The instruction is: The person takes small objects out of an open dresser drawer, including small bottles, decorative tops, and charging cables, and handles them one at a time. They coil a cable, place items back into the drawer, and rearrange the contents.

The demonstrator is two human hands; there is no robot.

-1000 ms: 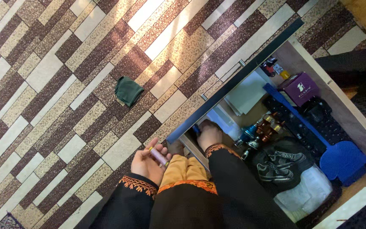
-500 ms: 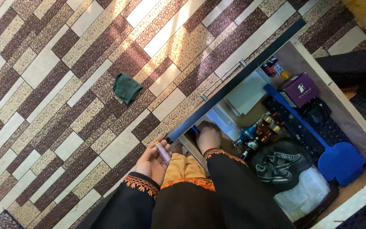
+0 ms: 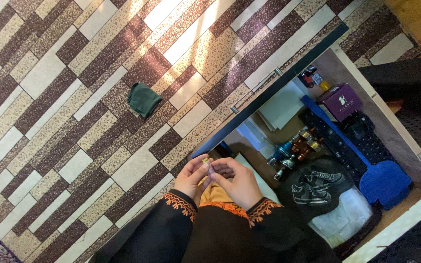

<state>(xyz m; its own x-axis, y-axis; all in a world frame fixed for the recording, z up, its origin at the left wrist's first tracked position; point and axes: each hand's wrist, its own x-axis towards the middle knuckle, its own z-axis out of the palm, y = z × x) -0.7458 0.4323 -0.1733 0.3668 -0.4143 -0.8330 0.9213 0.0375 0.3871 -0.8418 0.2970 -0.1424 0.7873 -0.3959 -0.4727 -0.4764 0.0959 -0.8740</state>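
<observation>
Patterned carpet [image 3: 64,122] in brown and cream blocks fills floor; open drawer [image 3: 405,146] at right. Nearest: black embroidered sleeves, both hands meeting just above them. Left hand [image 3: 191,176] and right hand [image 3: 237,181] touching, fingers curled, pinching small pale tube [image 3: 209,168] between them; yellow tip [image 3: 205,159] at left fingertips. Beyond, inside drawer: black sneakers [image 3: 315,187], blue brush [image 3: 383,182], purple box [image 3: 341,101] toward far end. Green cloth [image 3: 143,99] on carpet, well apart from hands.
</observation>
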